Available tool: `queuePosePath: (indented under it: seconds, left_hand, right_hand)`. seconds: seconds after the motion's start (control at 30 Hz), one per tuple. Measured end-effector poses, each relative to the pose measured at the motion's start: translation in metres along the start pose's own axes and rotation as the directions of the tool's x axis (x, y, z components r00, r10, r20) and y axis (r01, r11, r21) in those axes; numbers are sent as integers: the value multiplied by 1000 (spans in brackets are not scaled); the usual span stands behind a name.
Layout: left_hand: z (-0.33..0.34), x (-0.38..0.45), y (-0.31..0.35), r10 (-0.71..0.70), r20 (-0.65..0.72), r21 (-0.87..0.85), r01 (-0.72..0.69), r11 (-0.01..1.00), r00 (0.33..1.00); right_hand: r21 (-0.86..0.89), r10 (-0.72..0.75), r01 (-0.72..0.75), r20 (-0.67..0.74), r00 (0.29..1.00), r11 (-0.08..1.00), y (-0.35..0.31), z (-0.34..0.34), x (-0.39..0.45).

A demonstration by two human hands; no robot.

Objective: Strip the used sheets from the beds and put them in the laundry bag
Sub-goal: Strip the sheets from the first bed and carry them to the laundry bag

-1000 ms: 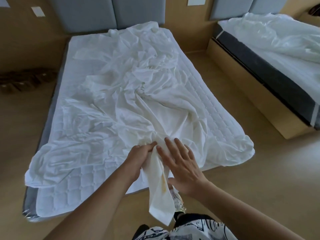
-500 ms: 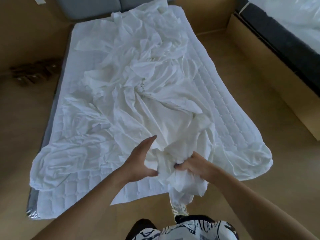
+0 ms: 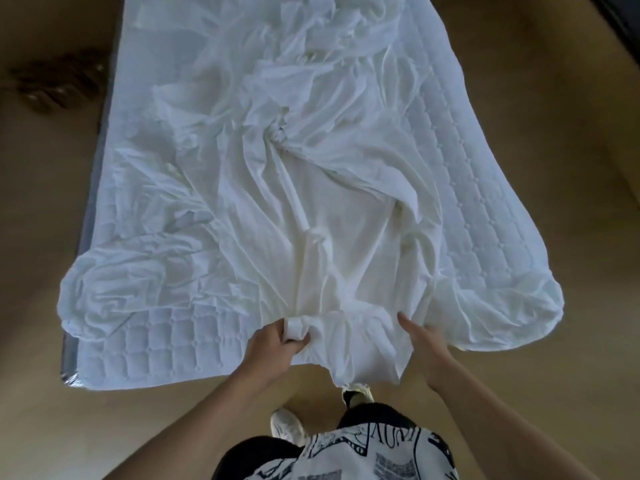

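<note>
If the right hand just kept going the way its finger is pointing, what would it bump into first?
Most likely the crumpled white sheet: the right hand points up the bed, its fingertip already at the bunched fabric near the foot edge. Depth is hard to judge here.

Both bare forearms extend forward from the bottom of the view and converge toward the near edge of the sheet [image 3: 311,209]. The left hand [image 3: 277,344] sits at that edge, left of the hanging bunch, with the fingers curled around a rolled fold of fabric and the thumb closed against it. The right hand [image 3: 424,344] lies at the right side of the same bunch, wrist straight, index finger extended forward along the cloth; its remaining fingers are hidden behind the fabric, so the grip cannot be determined.
</note>
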State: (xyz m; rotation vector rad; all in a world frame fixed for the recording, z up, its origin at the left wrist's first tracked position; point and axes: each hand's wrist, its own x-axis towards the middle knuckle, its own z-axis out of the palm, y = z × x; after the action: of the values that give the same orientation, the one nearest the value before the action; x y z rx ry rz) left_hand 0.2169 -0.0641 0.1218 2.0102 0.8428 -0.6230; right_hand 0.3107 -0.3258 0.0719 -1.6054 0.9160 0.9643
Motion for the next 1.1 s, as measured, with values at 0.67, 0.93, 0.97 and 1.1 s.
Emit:
queuePosePath:
  seconds: [0.67,0.93,0.97,1.1]
  left_hand:
    - [1,-97,-87,518,16,38,-518,854,855]
    - [-44,-152,-178,308,-265,-483,-402,778,914]
    - [-54,-157,-177,180,-239,-573,-288,767,954]
    - [-74,-158,-164,-14,215,-778,180,601,976]
  right_hand:
    - [-213,-256,424,539,802,880,18,126,-119]
    - [-248,-488,543,252,836,802,102,164,-190]
    - [-256,-502,550,233,833,795,109,165,-201]
    - [-461,-584,601,198,787,653,128,175,-242]
